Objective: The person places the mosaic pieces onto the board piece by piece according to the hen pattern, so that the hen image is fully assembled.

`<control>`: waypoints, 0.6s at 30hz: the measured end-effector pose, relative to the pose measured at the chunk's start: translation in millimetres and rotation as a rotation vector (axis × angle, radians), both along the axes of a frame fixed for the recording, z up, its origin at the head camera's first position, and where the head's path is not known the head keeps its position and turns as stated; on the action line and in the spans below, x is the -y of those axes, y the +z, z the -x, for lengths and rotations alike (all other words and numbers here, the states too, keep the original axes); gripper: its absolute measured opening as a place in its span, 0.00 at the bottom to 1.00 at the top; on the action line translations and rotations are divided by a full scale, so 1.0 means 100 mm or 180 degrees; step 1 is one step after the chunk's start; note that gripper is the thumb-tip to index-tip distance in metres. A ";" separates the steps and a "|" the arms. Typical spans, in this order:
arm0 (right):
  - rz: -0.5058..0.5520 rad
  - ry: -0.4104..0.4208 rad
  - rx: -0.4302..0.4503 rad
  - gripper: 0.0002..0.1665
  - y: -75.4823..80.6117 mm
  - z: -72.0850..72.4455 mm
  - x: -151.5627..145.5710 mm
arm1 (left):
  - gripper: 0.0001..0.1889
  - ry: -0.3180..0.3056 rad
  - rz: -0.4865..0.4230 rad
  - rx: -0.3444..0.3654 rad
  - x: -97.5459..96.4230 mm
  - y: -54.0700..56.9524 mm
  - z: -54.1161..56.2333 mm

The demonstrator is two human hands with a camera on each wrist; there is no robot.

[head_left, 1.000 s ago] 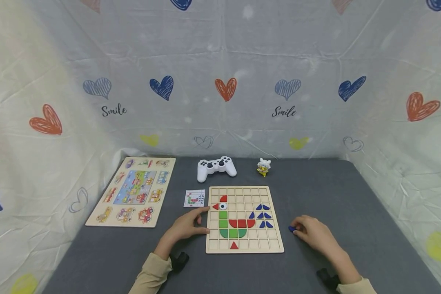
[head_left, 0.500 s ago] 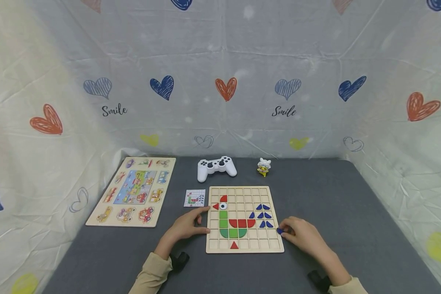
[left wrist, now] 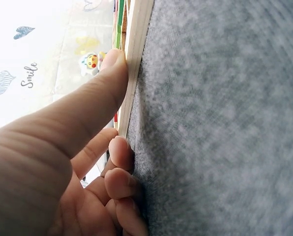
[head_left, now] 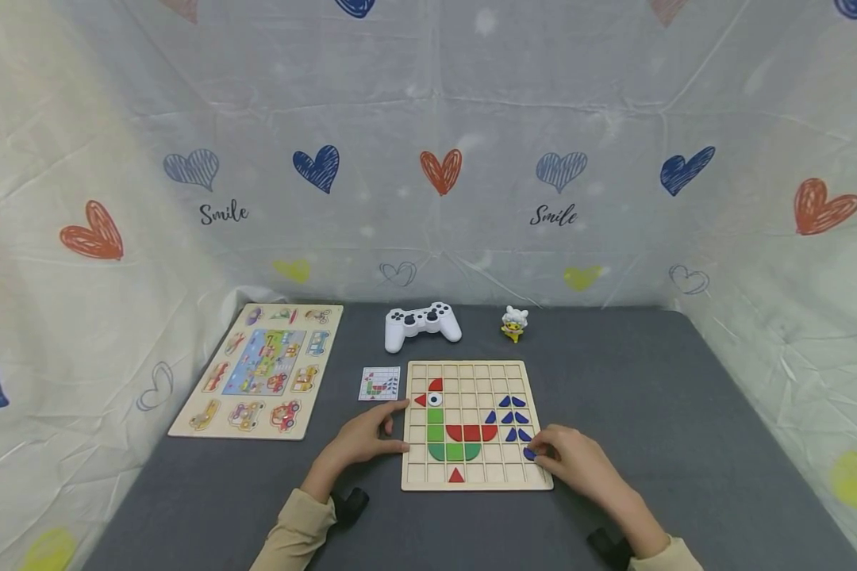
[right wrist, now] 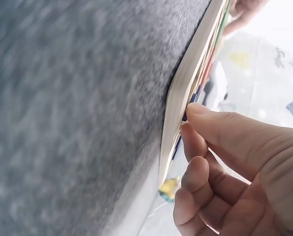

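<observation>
Between thumb and index finger, my right hand (head_left: 577,458) pinches a small blue puzzle piece (head_left: 529,454) at the right side of the wooden grid board (head_left: 503,474). In the right wrist view its fingertips mostly hide the blue piece, right by the board's edge. My left hand (head_left: 360,438) touches the board's left edge with its thumb and index fingertips; its other fingers lie loosely bent below the rim in the left wrist view. Green, red and blue pieces in the grid form a bird, with a white eye piece (head_left: 435,400) and a red triangle (head_left: 456,476) near the front.
Behind the left hand lies a small picture card (head_left: 380,384) showing a similar bird. A vehicle puzzle board (head_left: 257,373) is farther left. A white game controller (head_left: 423,323) and a small yellow-and-white figurine (head_left: 514,323) stand behind the grid board.
My right hand has moved left with the blue piece, from the bare table to over the board's right columns. The left hand has stayed at the board's edge.
</observation>
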State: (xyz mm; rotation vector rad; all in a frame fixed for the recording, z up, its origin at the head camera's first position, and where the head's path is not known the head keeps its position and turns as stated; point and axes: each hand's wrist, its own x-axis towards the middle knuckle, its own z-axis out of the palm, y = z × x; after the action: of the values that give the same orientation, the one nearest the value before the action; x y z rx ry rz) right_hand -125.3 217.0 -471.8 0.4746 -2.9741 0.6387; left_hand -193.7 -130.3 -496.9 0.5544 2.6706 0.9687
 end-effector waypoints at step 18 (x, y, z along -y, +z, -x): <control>0.0000 0.0005 0.0230 0.06 0.11 0.02 0.00 | 0.37 -0.0080 -0.0024 -0.0025 -0.01 0.02 -0.01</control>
State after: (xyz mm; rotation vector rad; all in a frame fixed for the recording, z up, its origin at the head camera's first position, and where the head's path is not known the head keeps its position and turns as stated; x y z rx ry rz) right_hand -126.9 217.3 -460.6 0.4637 -3.0414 0.6701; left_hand -192.4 -129.7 -495.2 0.5929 2.6613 0.9721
